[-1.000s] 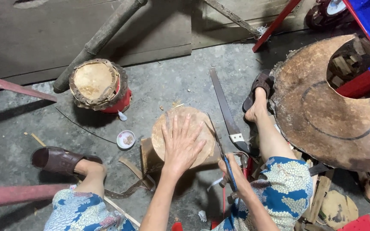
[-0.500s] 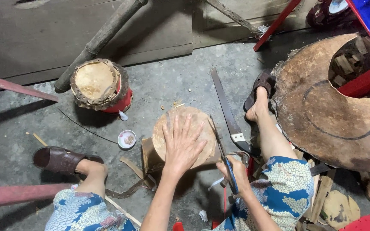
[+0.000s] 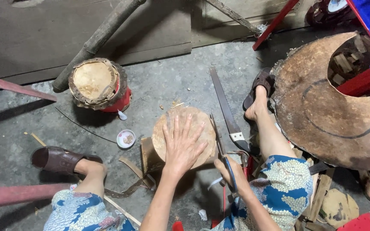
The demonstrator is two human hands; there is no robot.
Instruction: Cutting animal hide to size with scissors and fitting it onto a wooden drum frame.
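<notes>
**Drum skin pinned flat, scissors at its rim**

Drum skin (image 3: pixel 184 137) sits on a small block on the concrete floor (image 3: pixel 159 85) between the person's feet; the left hand (image 3: pixel 181 147) lies on it with fingers (image 3: pixel 177 126) spread flat, apparently to hold it steady; the right hand (image 3: pixel 231 174) is closed round blue-handled scissors (image 3: pixel 220 145), blades along the skin's right edge, seemingly placed for trimming; just beyond lies a saw (image 3: pixel 225 109), and farther left a red drum (image 3: pixel 99 85). Against half a second earlier, both hands sit almost unchanged.
</notes>
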